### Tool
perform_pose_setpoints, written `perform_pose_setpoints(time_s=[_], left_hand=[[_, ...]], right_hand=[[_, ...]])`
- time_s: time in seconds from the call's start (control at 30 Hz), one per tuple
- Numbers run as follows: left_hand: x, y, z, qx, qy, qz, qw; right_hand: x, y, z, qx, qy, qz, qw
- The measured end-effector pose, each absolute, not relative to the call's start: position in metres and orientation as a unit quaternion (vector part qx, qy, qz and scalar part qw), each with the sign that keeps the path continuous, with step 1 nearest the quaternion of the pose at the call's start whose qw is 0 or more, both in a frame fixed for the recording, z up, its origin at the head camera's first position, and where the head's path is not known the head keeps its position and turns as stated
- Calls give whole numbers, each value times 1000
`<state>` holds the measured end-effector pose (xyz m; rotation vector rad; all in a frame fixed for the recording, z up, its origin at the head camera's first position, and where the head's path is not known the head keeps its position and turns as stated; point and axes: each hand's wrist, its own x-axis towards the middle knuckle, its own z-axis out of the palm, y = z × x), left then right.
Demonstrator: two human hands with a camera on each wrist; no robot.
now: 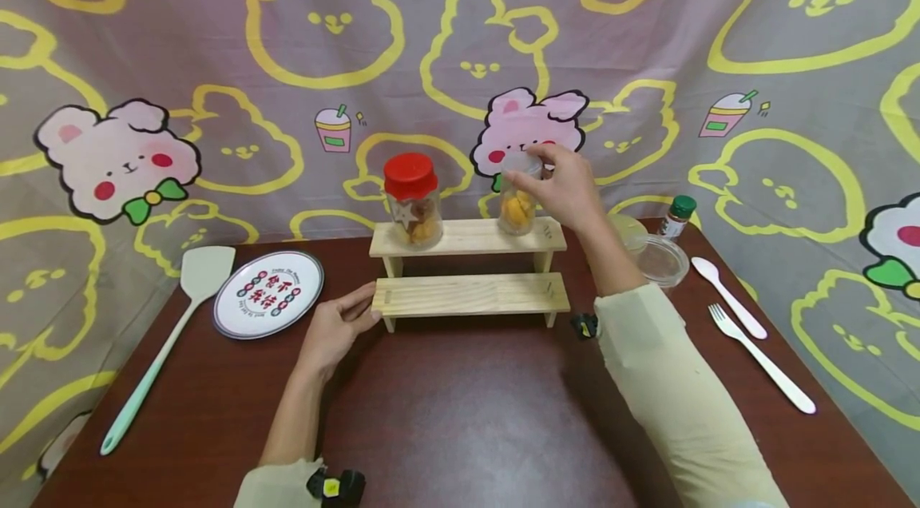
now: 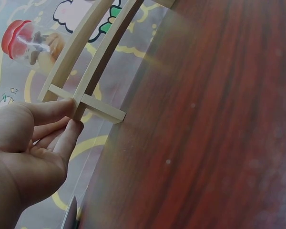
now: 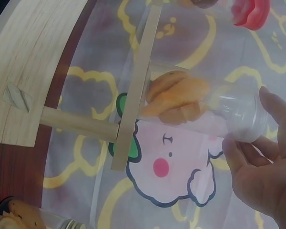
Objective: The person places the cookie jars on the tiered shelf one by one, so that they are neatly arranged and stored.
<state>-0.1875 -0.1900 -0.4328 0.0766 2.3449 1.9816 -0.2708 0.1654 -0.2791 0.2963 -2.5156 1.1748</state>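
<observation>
A two-tier wooden shelf [image 1: 470, 294] stands on the dark table. My left hand [image 1: 338, 328] pinches the left end of its lower tier between thumb and fingers, as the left wrist view also shows. On the upper tier, toward the right, is a clear jar [image 1: 517, 214] with orange-brown snacks inside. My right hand [image 1: 566, 184] grips that jar around its clear top, with thumb and fingers on opposite sides. A second jar [image 1: 413, 200], with a red lid and a star on its front, stands at the upper tier's left part.
Left of the shelf lie a round plate [image 1: 269, 295] and a long spatula [image 1: 168, 348]. To the right are a clear round container [image 1: 663, 260], a green-capped bottle [image 1: 678, 218], a white spoon [image 1: 729, 298] and a white fork [image 1: 762, 360]. A patterned cloth [image 1: 431, 37] hangs behind.
</observation>
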Motion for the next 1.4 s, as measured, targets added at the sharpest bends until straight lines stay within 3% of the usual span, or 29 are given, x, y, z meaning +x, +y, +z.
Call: perform_pose_setpoints(time_s=[0.77, 1.1, 1.4], left_hand=[[-188, -190, -434, 23, 766, 642, 36], [-187, -190, -433, 24, 767, 641, 35], [-188, -189, -435, 25, 765, 642, 28]], right_hand=[[-269, 172, -282, 116, -886, 421, 155], [-259, 189, -282, 125, -869, 450, 162], [-248, 218, -296, 118, -880, 441, 129]])
